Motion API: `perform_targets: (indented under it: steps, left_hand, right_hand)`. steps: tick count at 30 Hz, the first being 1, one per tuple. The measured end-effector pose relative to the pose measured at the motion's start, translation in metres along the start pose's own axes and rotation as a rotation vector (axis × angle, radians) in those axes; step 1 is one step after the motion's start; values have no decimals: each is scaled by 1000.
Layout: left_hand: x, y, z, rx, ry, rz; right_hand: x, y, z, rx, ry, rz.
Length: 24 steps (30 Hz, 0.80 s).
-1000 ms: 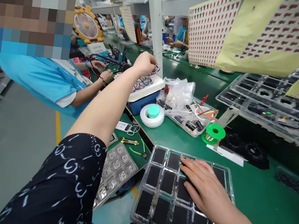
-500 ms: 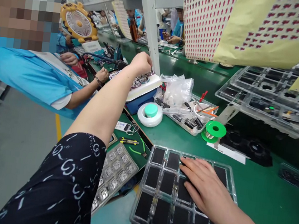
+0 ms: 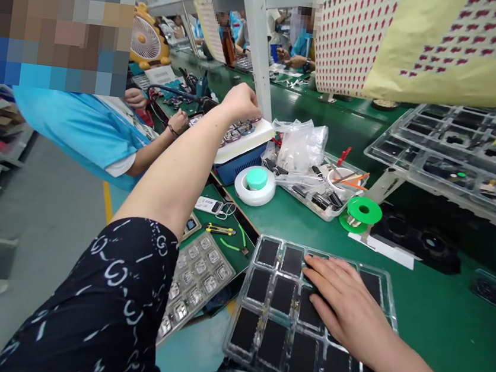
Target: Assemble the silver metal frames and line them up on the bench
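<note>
My right hand [image 3: 345, 295] lies flat, fingers stretched, on a clear plastic tray [image 3: 263, 324] whose pockets hold black rectangular pieces [image 3: 283, 294]. This hand grasps nothing. My left hand [image 3: 242, 103] is stretched far forward over a white board [image 3: 253, 142] on top of a blue box [image 3: 238, 164]. Its fingers curl downward in a pinch at the small ring-like parts [image 3: 236, 134] lying there. What sits between those fingertips is hidden from me. Below my left forearm, a second tray [image 3: 202, 270] carries several square metallic parts.
A co-worker in a blue shirt [image 3: 79, 131] sits close on the left. Around the bench [image 3: 447, 328] are a white tape roll [image 3: 247, 193], green solder spool [image 3: 364, 211], yellow cutter [image 3: 220, 229], green-handled pliers [image 3: 234, 245] and bagged parts [image 3: 301, 147]. A metal post [image 3: 257, 44] rises near my left hand.
The view has turned slightly left, so the bench shifts rightward in it. My left hand's fingers reach a bit further over the ring-like parts. My right hand rests on the tray as before.
</note>
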<state>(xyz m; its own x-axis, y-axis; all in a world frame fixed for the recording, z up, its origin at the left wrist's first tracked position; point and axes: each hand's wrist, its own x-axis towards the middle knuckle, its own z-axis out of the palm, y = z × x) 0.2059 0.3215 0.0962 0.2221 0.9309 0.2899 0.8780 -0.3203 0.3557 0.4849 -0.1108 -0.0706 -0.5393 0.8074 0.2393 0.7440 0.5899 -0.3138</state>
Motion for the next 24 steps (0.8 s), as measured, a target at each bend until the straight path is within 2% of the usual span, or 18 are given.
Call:
perform_targets:
  steps: [3, 5, 8, 10, 11, 13, 16, 18, 21, 24]
  left_hand:
    - [-31, 7, -18, -88, 113, 45]
    - [-68, 9, -35, -169, 184, 85]
    - [-148, -1, -57, -336, 208, 164]
    - [-212, -19, -60, -408, 143, 167]
    - [-245, -32, -57, -411, 85, 134]
    - [-312, -65, -38, -361, -104, 2]
    - [-407, -120, 8, -211, -456, -277]
    - [-463, -150, 38, 41, -634, -425]
    - [-531, -176, 67, 178, -708, -552]
    - [-575, -185, 80, 205, -709, -604]
  right_hand:
    - [1, 1, -1, -7, -10, -17]
    - [2, 2, -1, -11, -8, -34]
    - [4, 4, 1, -1, 6, -50]
    - [5, 5, 3, 11, 12, -55]
    - [5, 5, 4, 15, 13, -57]
    - [6, 5, 5, 18, 11, -62]
    - [6, 6, 6, 10, 9, -66]
    - [6, 6, 7, 1, 10, -65]
    - [6, 6, 8, -10, 17, -69]
    - [6, 6, 8, -16, 24, -82]
